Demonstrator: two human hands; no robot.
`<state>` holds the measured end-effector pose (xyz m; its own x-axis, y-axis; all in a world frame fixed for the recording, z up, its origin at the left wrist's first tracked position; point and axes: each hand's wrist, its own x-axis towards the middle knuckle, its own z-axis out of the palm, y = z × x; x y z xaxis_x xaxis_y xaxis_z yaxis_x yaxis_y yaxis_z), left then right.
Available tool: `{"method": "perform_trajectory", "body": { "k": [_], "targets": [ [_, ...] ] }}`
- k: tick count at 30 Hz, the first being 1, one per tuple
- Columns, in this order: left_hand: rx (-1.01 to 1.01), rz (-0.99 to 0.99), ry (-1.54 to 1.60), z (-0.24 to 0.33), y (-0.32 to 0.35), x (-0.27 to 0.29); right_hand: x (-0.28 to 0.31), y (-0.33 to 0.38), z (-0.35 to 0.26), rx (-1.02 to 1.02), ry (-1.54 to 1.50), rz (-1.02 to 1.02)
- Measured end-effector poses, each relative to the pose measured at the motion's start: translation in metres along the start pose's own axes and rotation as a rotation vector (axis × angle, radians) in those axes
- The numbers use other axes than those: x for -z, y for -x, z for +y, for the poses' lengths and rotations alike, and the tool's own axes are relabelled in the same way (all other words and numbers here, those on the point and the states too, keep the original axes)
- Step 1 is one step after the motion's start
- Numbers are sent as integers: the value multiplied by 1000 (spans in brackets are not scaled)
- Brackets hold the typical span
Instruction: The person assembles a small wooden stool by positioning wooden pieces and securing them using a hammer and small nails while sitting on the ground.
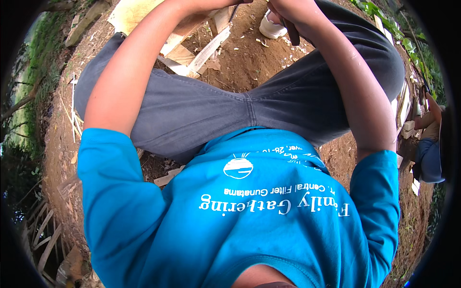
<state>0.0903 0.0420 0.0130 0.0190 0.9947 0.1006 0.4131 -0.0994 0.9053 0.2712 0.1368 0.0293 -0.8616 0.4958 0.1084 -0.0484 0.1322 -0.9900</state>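
Both my hands are at the top edge of the view, partly cut off. My right hand (297, 13) is closed around a dark, flat-looking tool (292, 34), whose end sticks out below the fingers; its kind cannot be made out. Only the lower edge of my left hand (223, 2) shows, so its fingers are hidden. Just below it is a thin dark strip (234, 13), and I cannot tell whether the hand holds it. Pale cut wood pieces (210, 51) lie on the soil beneath my left forearm, beside a larger pale wood slab (132, 13).
My legs in grey trousers (187, 103) are spread around the work spot. A foot in a white shoe (272, 28) rests on brown soil (247, 65) strewn with shavings. Another person (429, 144) sits at the far right near wood blocks (408, 128). Dry sticks (48, 240) lie at the lower left.
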Motion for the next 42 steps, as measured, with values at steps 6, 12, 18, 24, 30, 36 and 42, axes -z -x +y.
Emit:
{"method": "perform_trajectory", "body": {
  "k": [6,12,18,24,30,36,42],
  "targets": [
    [109,116,-66,10,8,-8,1,-4,5,0,-58,-18],
    [28,177,11,-4,7,-11,-3,-9,3,-37,-102,-3],
    [-14,241,-140,7,13,-18,-10,0,-17,-115,79,100],
    [3,291,-301,19,19,-24,-5,1,-10,-29,40,164],
    [-57,224,-42,-6,23,-23,-5,4,-19,-6,117,167],
    [-44,293,-167,-15,18,-22,0,-4,-16,9,313,132],
    [-42,288,-147,-11,18,-23,0,-3,-19,-25,355,148]
  ]
}}
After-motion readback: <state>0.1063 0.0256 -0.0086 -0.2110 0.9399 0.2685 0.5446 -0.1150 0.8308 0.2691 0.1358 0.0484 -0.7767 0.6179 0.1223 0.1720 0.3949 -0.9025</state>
